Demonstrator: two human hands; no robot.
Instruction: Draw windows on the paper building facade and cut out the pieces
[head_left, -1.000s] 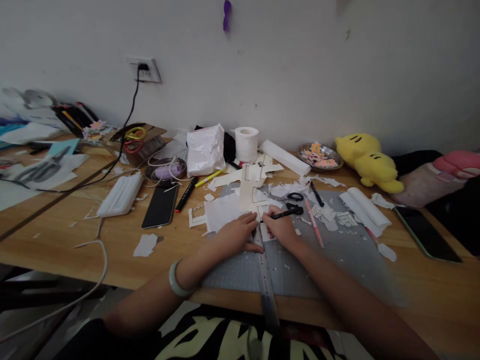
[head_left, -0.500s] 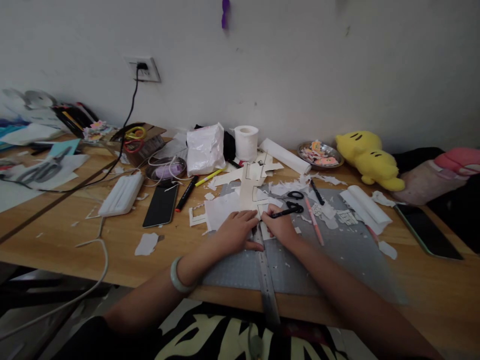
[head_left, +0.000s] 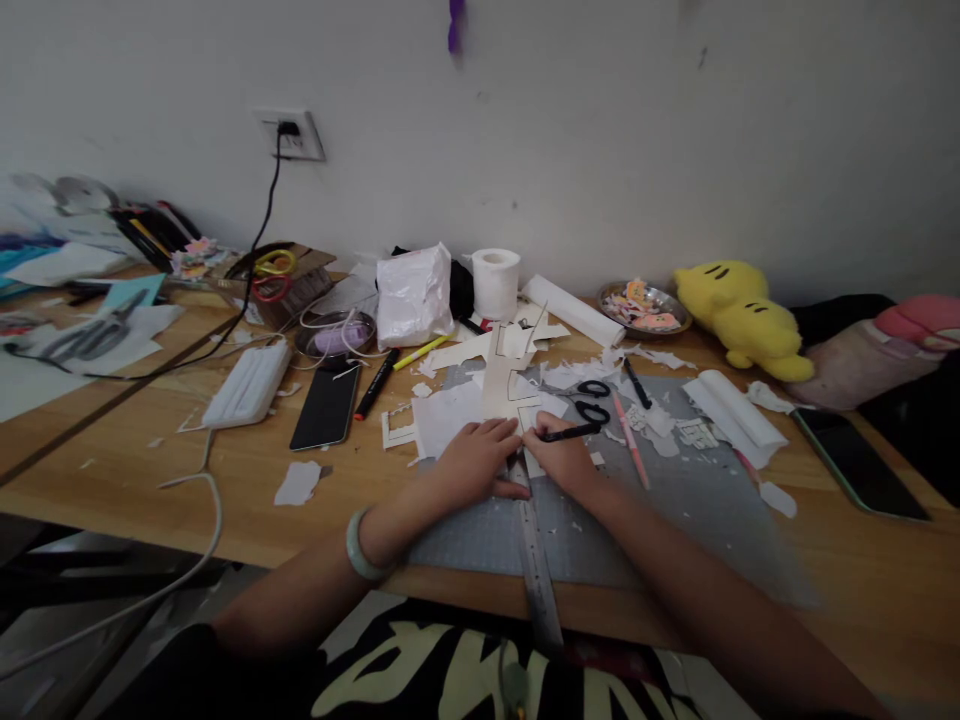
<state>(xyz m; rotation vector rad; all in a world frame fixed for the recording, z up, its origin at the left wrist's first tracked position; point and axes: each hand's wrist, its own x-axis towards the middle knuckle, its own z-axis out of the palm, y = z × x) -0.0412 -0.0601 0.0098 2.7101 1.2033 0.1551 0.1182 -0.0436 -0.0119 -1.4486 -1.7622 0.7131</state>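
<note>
wooden table (head_left: 247, 500): set against a grey wall (head_left: 570, 130), with a grey cutting mat (head_left: 712, 540) near the middle
left hand (head_left: 476, 462): reaching from the near left, palm down and spread flat, fingers pointing far right, thumb apart, resting over the steel ruler (head_left: 535, 565)
right hand (head_left: 561, 458): forearm slanting in from the near right, fingers pinched narrow around a black pen (head_left: 574, 432)
pen tip: probably at the ruler's far end, though fingers hide it
cut card (head_left: 501, 380): just beyond both hands, stretching far
scissors (head_left: 581, 408): just beyond the pen, right of the card
</note>
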